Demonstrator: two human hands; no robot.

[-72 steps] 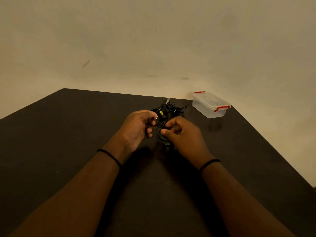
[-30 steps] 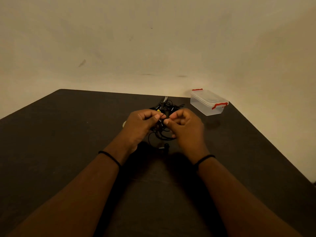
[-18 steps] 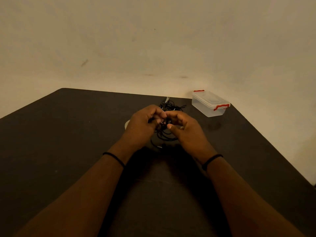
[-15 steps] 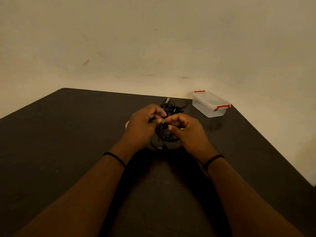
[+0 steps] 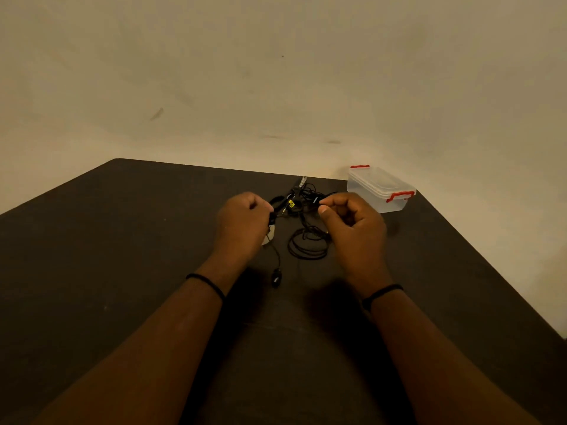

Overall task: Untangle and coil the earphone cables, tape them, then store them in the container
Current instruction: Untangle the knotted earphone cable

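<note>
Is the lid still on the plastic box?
Yes, the clear container sits at the table's far right corner with its lid on and red clips showing.

Left hand (image 5: 242,223) hides most of a white object (image 5: 268,235); cable (image 5: 302,204) tangle's separate strands too small to tell.

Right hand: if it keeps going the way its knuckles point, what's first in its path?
Likely the tangled earphone cables just beyond the right hand; depth is unclear from this one view.
</note>
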